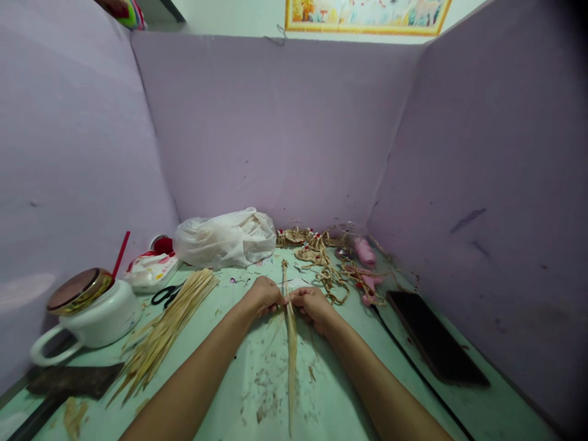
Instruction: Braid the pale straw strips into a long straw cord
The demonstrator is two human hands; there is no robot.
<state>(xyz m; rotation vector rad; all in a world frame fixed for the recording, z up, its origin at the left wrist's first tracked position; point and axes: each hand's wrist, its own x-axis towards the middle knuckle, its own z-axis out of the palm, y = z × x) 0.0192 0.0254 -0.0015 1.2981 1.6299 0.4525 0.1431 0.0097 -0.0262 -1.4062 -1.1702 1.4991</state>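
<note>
A long pale strip of dried plant fibre runs down the middle of the table toward me, its upper part narrowing into a thin twisted or braided piece. My left hand pinches it from the left with closed fingers. From the right, my right hand pinches it at nearly the same spot, fingertips almost touching the left ones. A few loose strands stick out below the fingers. Left of my arms lies a bundle of similar dry strips. Exactly how the strands cross between my fingertips is too small to see.
Left: black-handled scissors, a white mug under a brownish-gold lid, a hammer. Behind: a white plastic bag and braided cords. Right: a pink glue gun with black cable, and a dark phone. Purple walls enclose the table.
</note>
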